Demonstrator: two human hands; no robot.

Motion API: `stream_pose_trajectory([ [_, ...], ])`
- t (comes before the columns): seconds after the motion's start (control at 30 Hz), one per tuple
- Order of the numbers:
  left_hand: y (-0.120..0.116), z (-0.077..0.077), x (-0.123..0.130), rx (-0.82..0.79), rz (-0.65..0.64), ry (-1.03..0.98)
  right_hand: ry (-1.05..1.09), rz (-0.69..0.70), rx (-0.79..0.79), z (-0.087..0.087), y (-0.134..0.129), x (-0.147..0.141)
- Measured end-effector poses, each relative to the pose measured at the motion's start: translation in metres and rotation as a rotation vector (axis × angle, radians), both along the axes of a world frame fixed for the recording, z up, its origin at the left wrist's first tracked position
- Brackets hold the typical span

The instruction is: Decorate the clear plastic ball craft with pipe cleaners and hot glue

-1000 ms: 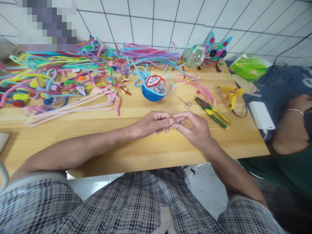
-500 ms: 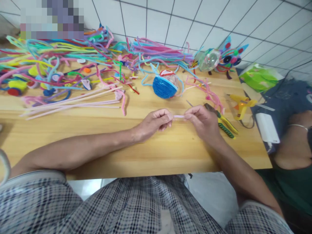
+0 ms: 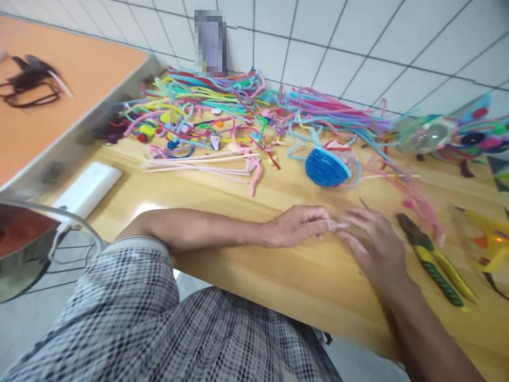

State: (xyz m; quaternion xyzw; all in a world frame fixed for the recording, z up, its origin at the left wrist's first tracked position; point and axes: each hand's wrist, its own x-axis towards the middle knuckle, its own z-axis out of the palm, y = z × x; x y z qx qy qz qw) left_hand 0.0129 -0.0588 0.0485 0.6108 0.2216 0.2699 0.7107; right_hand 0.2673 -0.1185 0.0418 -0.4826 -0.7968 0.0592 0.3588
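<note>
Above the front part of the wooden table, my left hand [image 3: 300, 226] pinches a short, pale pink pipe cleaner [image 3: 342, 226] between thumb and fingers. Its tip points toward my right hand [image 3: 376, 244], whose thumb and fingers are spread on either side of it, somewhat blurred. A thin dark rod [image 3: 363, 203] pokes up just behind the right fingers. Beyond both hands sits a rounded blue piece [image 3: 326, 167] with light blue edging and pipe cleaner loops. Pliers [image 3: 435, 262] with green and yellow handles lie to the right of my right hand.
Pale pink pipe cleaners [image 3: 199, 165] lie at mid-left, with colourful pipe cleaner heaps [image 3: 334, 109] along the tiled wall. A yellow glue gun [image 3: 487, 241] is at the right, near a finished-looking colourful figure [image 3: 477, 135]. A white power bank [image 3: 89, 191] lies left, beside an orange surface [image 3: 79, 106].
The view has swung left, bringing in the orange surface and white power bank. My right fingers have spread from their pinch on the pipe cleaner, while the left hand keeps hold.
</note>
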Motion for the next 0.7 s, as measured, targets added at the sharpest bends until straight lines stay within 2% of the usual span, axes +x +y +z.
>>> stream_pose_trajectory([
  [0.1, 0.001, -0.001, -0.001, 0.069, 0.008, -0.031, -0.016, 0.045, -0.068, 0.003, -0.001, 0.002],
  [0.23, 0.004, -0.001, -0.003, 0.280, 0.062, -0.001, 0.043, -0.084, -0.313, 0.014, -0.010, 0.000],
  [0.37, 0.011, 0.000, -0.003, 0.465, 0.111, 0.062, 0.241, -0.208, -0.464, 0.025, -0.021, -0.011],
  [0.5, 0.013, 0.001, -0.002, 0.583, 0.127, 0.115, 0.504, -0.310, -0.602, 0.025, -0.027, -0.019],
  [0.6, 0.013, 0.004, -0.002, 0.675, 0.140, 0.146, 0.675, -0.223, -0.642, 0.019, -0.026, -0.018],
  [0.7, 0.014, 0.006, -0.003, 0.688, 0.136, 0.160, 0.802, -0.108, -0.682, 0.014, -0.022, -0.016],
])
